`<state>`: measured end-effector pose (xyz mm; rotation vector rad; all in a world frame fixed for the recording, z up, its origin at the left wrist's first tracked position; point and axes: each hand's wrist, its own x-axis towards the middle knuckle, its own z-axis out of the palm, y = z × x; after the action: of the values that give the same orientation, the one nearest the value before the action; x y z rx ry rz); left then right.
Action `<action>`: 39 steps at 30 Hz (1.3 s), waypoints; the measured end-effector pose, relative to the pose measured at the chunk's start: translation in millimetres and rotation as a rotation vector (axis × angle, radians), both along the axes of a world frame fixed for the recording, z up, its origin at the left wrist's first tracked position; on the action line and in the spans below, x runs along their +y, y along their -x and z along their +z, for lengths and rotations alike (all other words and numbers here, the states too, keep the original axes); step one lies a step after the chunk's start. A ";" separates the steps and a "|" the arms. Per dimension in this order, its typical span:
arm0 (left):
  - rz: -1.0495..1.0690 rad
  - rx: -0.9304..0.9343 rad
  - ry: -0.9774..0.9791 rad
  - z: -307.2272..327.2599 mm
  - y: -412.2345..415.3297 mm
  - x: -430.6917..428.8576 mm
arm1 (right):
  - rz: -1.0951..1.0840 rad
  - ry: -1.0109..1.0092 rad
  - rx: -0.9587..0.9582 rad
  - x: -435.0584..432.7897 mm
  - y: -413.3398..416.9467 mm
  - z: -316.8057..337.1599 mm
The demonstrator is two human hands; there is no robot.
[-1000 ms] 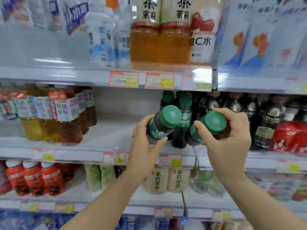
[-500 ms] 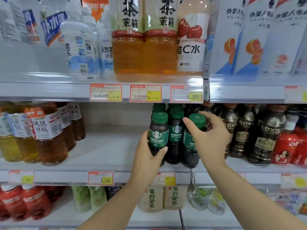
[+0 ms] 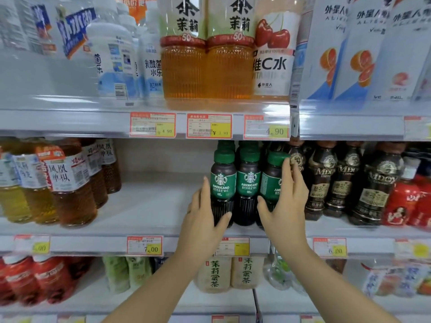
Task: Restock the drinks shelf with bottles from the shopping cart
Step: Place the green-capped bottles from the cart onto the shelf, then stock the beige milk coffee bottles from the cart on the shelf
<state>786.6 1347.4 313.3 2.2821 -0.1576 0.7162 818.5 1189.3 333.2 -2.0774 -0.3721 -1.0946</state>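
Three dark coffee bottles with green caps and green Americano labels stand side by side on the middle shelf [image 3: 149, 206]. The left bottle [image 3: 222, 180] has my left hand [image 3: 205, 220] beside it, fingers straight up along its side and thumb across its dark base. My right hand [image 3: 288, 201] lies against the right bottle [image 3: 270, 180], fingers straight up to its cap and thumb spread at its lower front. The middle bottle [image 3: 249, 183] stands untouched between them. No shopping cart is in view.
Bare shelf space lies left of the coffee bottles, up to the amber tea bottles [image 3: 67, 187]. Brown coffee bottles [image 3: 323, 180] crowd the right side, then red bottles [image 3: 403, 201]. Large tea bottles [image 3: 184, 66] fill the shelf above; jasmine tea bottles [image 3: 213, 273] stand below.
Both bottles went from tilted in my hands to standing upright on the shelf beside the middle one. My hands have slid down the bottles and their fingers have straightened.
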 end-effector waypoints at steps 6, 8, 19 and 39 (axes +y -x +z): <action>-0.011 -0.163 -0.127 -33.8 59.7 39.8 | 0.185 0.147 -0.184 43.8 51.3 -35.7; 0.029 -0.147 -0.131 -55.3 83.3 65.8 | 0.314 0.183 -0.135 71.0 67.6 -53.3; 0.446 0.317 0.042 -211.1 260.2 276.0 | 0.730 0.488 0.477 269.5 165.3 -198.2; 0.552 0.875 0.139 -494.2 403.6 464.4 | 0.669 0.929 1.156 534.2 222.1 -529.6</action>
<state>382.9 1811.9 -180.9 2.2980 0.9201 -0.0766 596.4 1723.5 -196.4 -2.5944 -0.9535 0.8659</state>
